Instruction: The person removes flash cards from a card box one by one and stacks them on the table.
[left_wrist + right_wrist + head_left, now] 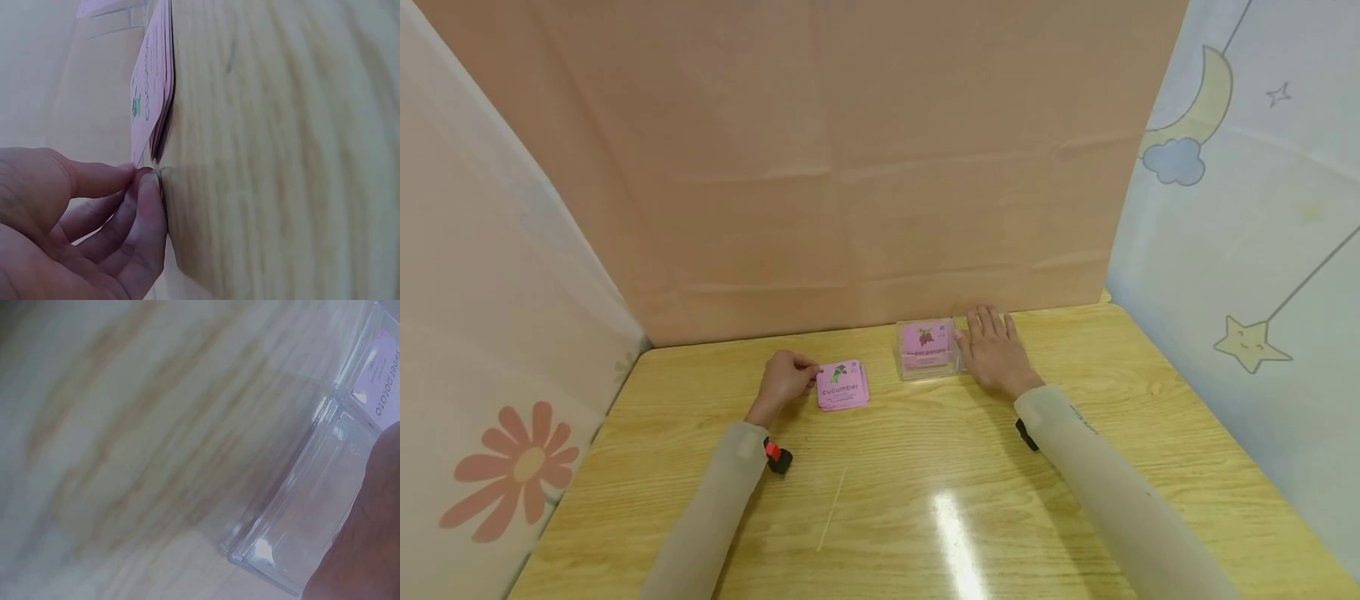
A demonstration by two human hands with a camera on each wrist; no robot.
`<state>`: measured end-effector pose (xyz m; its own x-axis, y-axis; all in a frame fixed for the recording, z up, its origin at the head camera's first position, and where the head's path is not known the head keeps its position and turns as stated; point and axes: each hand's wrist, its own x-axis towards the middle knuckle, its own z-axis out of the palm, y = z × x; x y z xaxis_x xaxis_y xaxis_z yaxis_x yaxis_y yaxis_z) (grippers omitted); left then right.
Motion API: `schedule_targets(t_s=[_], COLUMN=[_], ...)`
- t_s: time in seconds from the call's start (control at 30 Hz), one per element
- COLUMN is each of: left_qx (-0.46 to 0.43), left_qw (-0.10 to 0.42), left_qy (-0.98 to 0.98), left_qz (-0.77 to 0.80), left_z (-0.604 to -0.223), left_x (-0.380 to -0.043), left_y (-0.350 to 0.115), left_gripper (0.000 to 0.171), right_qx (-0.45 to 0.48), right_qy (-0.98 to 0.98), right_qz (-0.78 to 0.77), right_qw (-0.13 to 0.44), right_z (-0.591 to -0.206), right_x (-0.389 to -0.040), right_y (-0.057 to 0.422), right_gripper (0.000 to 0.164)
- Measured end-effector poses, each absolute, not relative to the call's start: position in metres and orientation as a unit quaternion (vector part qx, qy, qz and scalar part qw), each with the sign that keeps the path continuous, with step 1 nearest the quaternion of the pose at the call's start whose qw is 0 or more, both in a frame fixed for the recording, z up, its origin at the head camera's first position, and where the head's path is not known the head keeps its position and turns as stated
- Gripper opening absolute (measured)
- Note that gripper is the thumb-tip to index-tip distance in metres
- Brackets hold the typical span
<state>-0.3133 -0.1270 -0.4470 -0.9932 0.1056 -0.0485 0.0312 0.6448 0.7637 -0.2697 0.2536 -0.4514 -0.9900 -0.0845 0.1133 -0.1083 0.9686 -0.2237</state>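
A small stack of pink cards (pixel 842 398) lies on the table, a cucumber card (pixel 147 103) on top. My left hand (pixel 786 382) is at its left side, thumb and fingertips pinching the near corner of the cucumber card in the left wrist view. To the right stands a clear plastic box (pixel 917 374) with pink cards inside, the front one a sweet potato card (pixel 927 337). My right hand (pixel 996 354) lies beside the box with fingers extended, its thumb against the box's right side. In the right wrist view only part of that hand (pixel 365 531) shows.
The wooden table (pixel 880 467) ends at a tan cloth backdrop (pixel 850 208) just behind the cards and box. Patterned cloth walls (pixel 1240 233) stand on both sides. A glare spot sits on the front of the tabletop.
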Motion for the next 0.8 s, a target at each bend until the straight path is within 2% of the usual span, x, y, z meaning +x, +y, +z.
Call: schedule_targets(t_s=[0.43,0.8], left_qx=[0.052,0.055], left_qw=[0.053,0.034], left_qy=[0.917,0.924], left_qz=[0.393,0.378], left_z=[-0.4438,-0.4414], left_x=[-0.3118,-0.3090], left_y=[-0.1254,-0.1239], left_gripper=[0.019,0.017], right_qx=[0.052,0.050], right_qy=[-0.990,-0.990], right_qz=[0.116,0.117], right_qw=[0.058,0.056], right_z=[-0.4498,-0.4479], right_x=[-0.2708,-0.2678], right_y=[0.2536,0.2534], right_gripper=[0.071,0.070])
